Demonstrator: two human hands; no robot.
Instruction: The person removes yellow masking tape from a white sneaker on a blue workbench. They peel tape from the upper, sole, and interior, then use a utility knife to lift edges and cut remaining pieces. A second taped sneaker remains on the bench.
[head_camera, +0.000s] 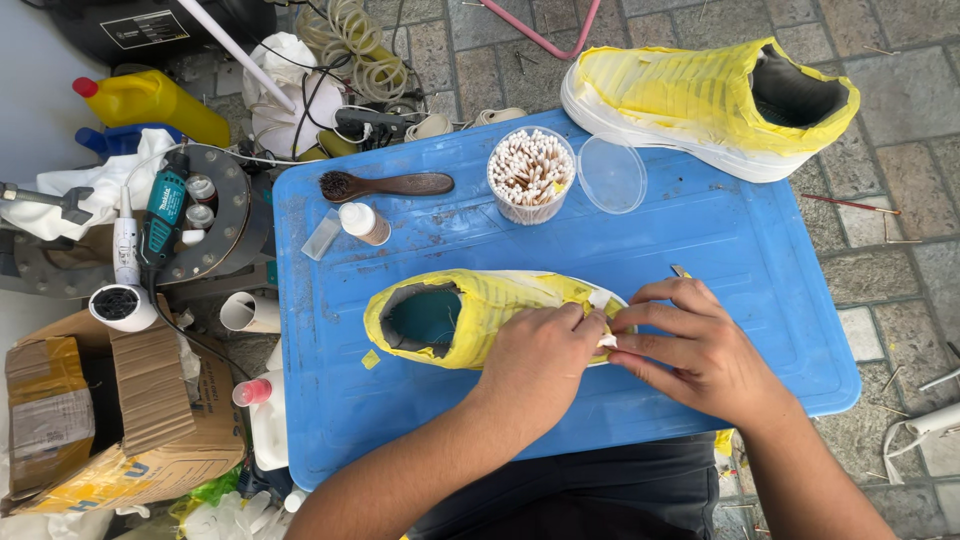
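A sneaker wrapped in yellow masking tape (450, 318) lies on its side on a blue plastic board (740, 250). My left hand (540, 360) presses on the shoe's toe end. My right hand (700, 345) pinches a small white piece at the toe, fingers touching the left hand's fingertips. A thin blade tip (680, 271) pokes out just behind my right hand. A second tape-wrapped sneaker (700, 105) rests at the board's far right corner, partly on the paving.
On the board stand a tub of cotton swabs (530, 172), its clear lid (612, 175), a wooden brush (385, 185) and a small glue bottle (364, 222). At the left are a rotary tool (160, 215), a yellow bottle (150, 100), a cardboard box (110, 420) and cables.
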